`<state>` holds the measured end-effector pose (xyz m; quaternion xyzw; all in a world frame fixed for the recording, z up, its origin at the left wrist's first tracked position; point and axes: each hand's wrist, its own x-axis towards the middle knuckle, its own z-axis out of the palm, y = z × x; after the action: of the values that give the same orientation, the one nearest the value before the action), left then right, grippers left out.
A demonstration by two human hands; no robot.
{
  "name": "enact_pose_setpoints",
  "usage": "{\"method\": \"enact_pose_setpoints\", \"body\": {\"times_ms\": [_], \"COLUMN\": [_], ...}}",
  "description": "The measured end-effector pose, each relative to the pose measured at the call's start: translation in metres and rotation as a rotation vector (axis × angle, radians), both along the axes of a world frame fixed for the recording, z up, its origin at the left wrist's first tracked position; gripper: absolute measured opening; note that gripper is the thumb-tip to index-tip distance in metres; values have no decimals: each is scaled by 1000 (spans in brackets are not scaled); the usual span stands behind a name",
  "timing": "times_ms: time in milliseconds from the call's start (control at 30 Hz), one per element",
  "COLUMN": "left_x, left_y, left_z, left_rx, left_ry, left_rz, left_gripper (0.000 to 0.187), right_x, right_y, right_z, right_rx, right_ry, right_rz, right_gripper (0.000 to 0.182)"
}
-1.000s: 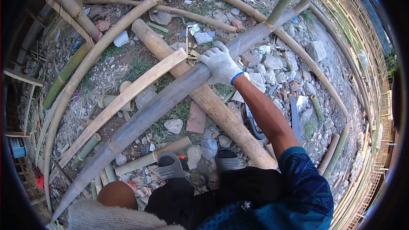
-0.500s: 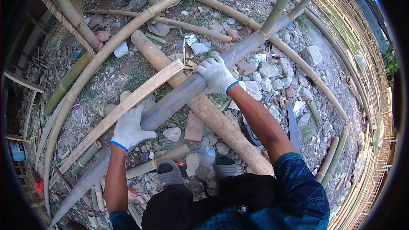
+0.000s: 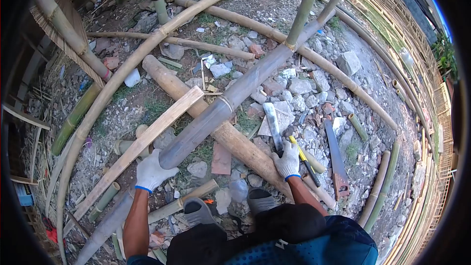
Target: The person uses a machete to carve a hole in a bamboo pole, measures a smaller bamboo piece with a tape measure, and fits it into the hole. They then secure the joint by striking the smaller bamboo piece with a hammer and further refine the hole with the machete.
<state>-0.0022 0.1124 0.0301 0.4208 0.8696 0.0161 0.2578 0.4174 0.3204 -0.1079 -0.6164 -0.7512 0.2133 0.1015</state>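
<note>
The grey bamboo pole (image 3: 230,103) ran long and slanted across the rubble, its axis climbing from low at my left up and away to the far right, where it met an upright green pole (image 3: 301,10). It lay over a thick tan log (image 3: 216,127) that crossed beneath it the other way. My left hand (image 3: 151,172), gloved in white, sat clamped on the pole's lower stretch, fingers curled round it. Just beside that hand a flat split bamboo slat (image 3: 142,140) leaned along much the same line as the pole.

My right hand (image 3: 287,161), gloved too, was down among the stones, fingers wrapped on the handle of a machete (image 3: 272,125), its blade pointing away from me, flat over the broken rock. Next to it lay a yellow-handled tool (image 3: 303,159), and further right a saw (image 3: 334,154) rested on the stones. My two sandalled feet (image 3: 225,206) stood between my arms. Curved bamboo ribs (image 3: 98,108) arched round the whole patch.
</note>
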Motion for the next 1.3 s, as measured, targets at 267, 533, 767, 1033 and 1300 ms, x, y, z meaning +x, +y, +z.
{"method": "enact_pose_setpoints", "body": {"times_ms": [267, 533, 767, 1033, 1300], "left_x": [-2, 1, 0, 9, 10], "left_y": [-5, -2, -8, 0, 3], "left_z": [-12, -7, -17, -1, 0], "left_rx": [88, 67, 98, 74, 62], "left_ry": [-24, -6, -17, -36, -40], "left_rz": [2, -13, 17, 49, 46], "left_gripper": [87, 94, 94, 89, 93], "right_x": [15, 15, 20, 18, -45], "right_y": [12, -11, -11, -8, 198], "right_z": [-6, 17, 30, 22, 93], "right_rx": [-171, 3, 209, 147, 325], "right_ry": [-24, 253, 301, 230, 493], "right_rz": [-49, -171, -159, -35, 18], "right_gripper": [60, 33, 19, 30, 43]}}
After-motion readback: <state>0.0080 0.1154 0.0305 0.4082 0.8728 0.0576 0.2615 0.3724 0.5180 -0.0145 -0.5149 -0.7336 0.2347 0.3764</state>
